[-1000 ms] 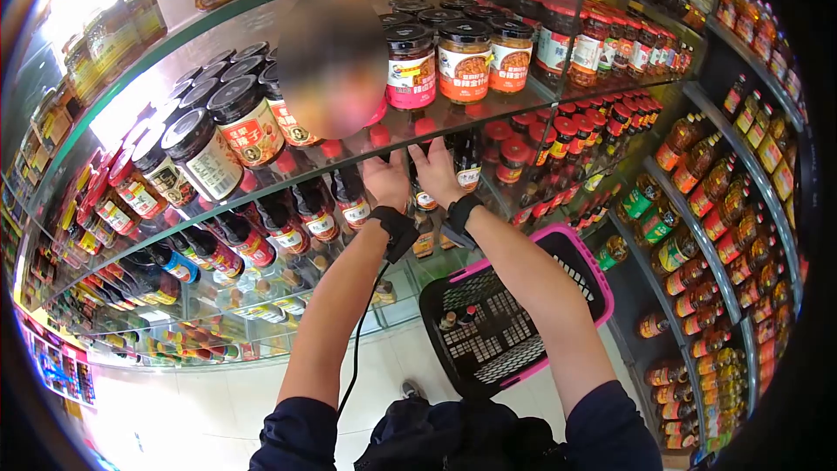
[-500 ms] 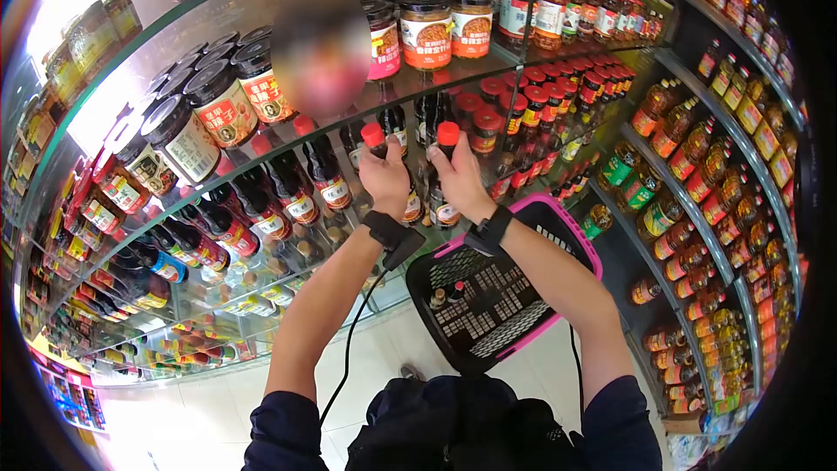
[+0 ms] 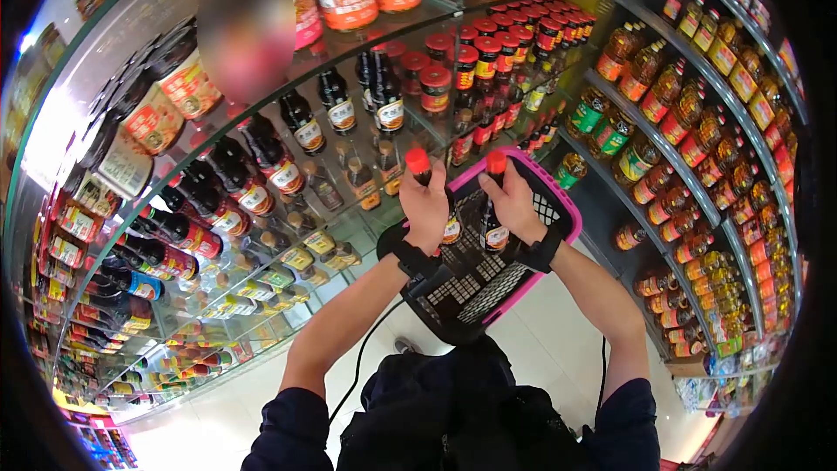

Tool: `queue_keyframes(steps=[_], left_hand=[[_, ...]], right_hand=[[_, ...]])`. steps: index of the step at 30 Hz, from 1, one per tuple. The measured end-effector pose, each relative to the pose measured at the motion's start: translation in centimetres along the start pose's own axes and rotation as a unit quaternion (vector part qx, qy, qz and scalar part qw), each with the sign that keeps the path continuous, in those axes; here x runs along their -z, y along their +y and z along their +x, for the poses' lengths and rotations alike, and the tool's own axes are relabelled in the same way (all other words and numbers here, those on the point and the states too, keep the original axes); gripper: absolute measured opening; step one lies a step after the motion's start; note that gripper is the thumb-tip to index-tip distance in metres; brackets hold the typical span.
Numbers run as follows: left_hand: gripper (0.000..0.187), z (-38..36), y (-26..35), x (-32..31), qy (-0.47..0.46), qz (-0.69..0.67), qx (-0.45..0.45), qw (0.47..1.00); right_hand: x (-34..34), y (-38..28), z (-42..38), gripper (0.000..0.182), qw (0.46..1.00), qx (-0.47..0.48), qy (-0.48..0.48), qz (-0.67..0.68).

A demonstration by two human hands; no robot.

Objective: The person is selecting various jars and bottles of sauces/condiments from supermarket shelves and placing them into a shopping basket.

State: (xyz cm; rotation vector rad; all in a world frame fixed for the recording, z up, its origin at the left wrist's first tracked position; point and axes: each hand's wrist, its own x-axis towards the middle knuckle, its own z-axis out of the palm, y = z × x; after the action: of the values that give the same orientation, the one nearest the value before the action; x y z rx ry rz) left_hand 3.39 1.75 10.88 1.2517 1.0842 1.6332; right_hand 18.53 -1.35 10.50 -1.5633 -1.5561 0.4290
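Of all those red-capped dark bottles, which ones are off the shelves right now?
Two: one in the left hand, one in the right hand, both upright above the pink-rimmed basket. The others stand on shelves.

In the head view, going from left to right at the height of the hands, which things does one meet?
Dark sauce bottles on the glass shelf → left hand with a red-capped bottle → right hand with another red-capped bottle → cooking oil bottles.

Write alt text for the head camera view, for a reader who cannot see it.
Each hand grips a dark red-capped bottle, left hand and right hand, above a black shopping basket with a pink rim. Beyond stand curved glass shelves of sauce bottles and jars, with cooking oil bottles on dark shelving at right.
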Motion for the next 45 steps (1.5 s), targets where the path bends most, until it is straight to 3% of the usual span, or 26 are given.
queue_keyframes(steps=[2, 4, 10, 12, 13, 14, 16, 18, 20, 21, 23, 24, 26, 32, 37, 40, 45], left_hand=[[0.025, -1.0, -4.7, -2.7, -0.009, 0.071, 0.054, 0.996], [0.025, -2.5, -7.8, -2.9, -0.007, 0.077, 0.054, 0.996], [0.029, -5.9, -15.0, -6.5, -0.032, 0.205, 0.162, 0.965], [0.026, -5.7, -22.6, -9.5, 0.004, 0.275, 0.16, 0.948], [0.026, -6.1, -23.9, -9.7, 0.008, 0.32, 0.152, 0.935], [0.027, -6.8, -24.3, -9.1, 0.011, 0.355, 0.139, 0.924], [0.027, -7.2, -28.8, -9.3, 0.006, 0.388, 0.156, 0.908], [0.027, -7.0, -31.7, -9.7, 0.007, 0.411, 0.169, 0.896], [0.027, -6.8, -31.5, -9.6, 0.001, 0.472, 0.204, 0.858], [0.027, -7.8, -35.1, -8.7, -0.001, 0.476, 0.209, 0.854], [0.028, -10.7, -44.6, -6.1, 0.141, 0.183, 0.225, 0.946], [0.028, -10.4, -44.3, -6.5, 0.141, 0.187, 0.23, 0.945], [0.029, -8.9, -39.6, -8.5, 0.075, 0.376, 0.225, 0.896], [0.028, -8.0, -44.9, -8.0, 0.076, 0.404, 0.202, 0.889], [0.033, -8.7, -44.9, -8.0, 0.11, 0.432, 0.257, 0.858], [0.033, -8.5, -45.6, -7.7, 0.099, 0.464, 0.24, 0.847], [0.033, -9.4, -48.2, -7.2, 0.126, 0.408, 0.22, 0.877]], right_hand=[[0.3, 5.6, 0.4, 0.034, 0.999, -0.003, 0.0, -0.04], [0.2, 7.5, 0.3, 0.035, 0.998, -0.007, -0.016, -0.053], [-0.6, 17.4, 1.3, 0.04, 0.987, -0.032, -0.127, -0.098], [-2.3, 23.7, 3.1, 0.039, 0.982, 0.004, -0.153, -0.112], [-3.3, 25.4, 3.1, 0.036, 0.985, 0.109, -0.093, -0.101], [-3.7, 26.1, 2.4, 0.036, 0.985, 0.109, -0.094, -0.101], [-5.5, 28.9, 3.1, 0.036, 0.974, -0.033, -0.198, -0.105], [-8.0, 32.4, 3.3, 0.033, 0.978, -0.008, -0.166, -0.125], [-10.2, 34.0, 2.3, 0.032, 0.977, -0.1, -0.186, -0.027], [-11.4, 35.5, 2.1, 0.032, 0.976, -0.106, -0.191, -0.024], [-14.1, 39.2, 1.9, 0.03, 0.975, -0.11, -0.19, 0.023], [-14.9, 40.2, 2.0, 0.03, 0.974, -0.114, -0.193, 0.025], [-15.0, 40.5, 2.0, 0.035, 0.967, -0.134, -0.212, 0.048], [-20.1, 44.1, 2.1, 0.031, 0.953, -0.199, -0.215, 0.083], [-21.5, 43.9, 1.9, 0.032, 0.955, -0.178, -0.228, 0.07], [-22.7, 43.9, 2.2, 0.034, 0.952, -0.174, -0.24, 0.072], [-24.4, 44.3, 2.1, 0.034, 0.953, -0.16, -0.249, 0.071]])
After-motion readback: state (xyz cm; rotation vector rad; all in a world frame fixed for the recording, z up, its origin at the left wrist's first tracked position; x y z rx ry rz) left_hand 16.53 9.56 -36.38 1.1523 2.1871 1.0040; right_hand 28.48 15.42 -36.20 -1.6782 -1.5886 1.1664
